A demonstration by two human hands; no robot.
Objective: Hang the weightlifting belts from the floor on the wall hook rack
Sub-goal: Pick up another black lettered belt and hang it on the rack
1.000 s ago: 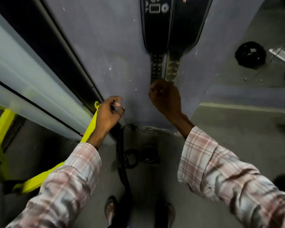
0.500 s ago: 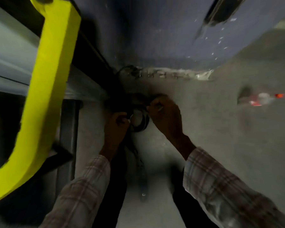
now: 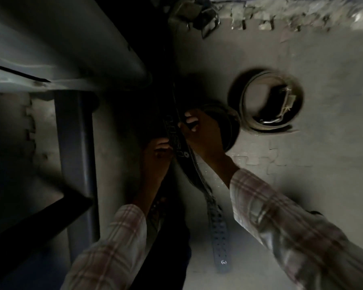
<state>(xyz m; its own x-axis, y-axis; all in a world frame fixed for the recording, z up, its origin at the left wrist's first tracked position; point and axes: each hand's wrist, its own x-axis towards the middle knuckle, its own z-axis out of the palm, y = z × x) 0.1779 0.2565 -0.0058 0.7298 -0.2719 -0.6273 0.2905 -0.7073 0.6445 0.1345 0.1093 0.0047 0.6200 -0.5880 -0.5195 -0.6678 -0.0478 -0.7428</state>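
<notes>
A long black weightlifting belt [image 3: 217, 227] with white lettering and rows of holes lies stretched along the dim floor. My right hand [image 3: 199, 132] grips its wide upper part from the right. My left hand [image 3: 158, 158] holds the same belt from the left, just below. A coiled tan belt [image 3: 247, 97] with a buckle sits on the floor to the right of my hands. Another dark coiled belt [image 3: 232, 130] lies partly under my right hand. The wall hook rack is out of view.
A dark metal frame with an upright post [image 3: 76, 153] and a diagonal brace stands at the left. A metal buckle and clutter [image 3: 208, 19] lie near the wall base at the top. The floor is grey interlocking mat [image 3: 302, 174]. My foot [image 3: 159, 208] shows beneath my left wrist.
I have bent lower toward the floor. Both hands have closed on the long black belt, and the hanging belts and yellow bar have left the view.
</notes>
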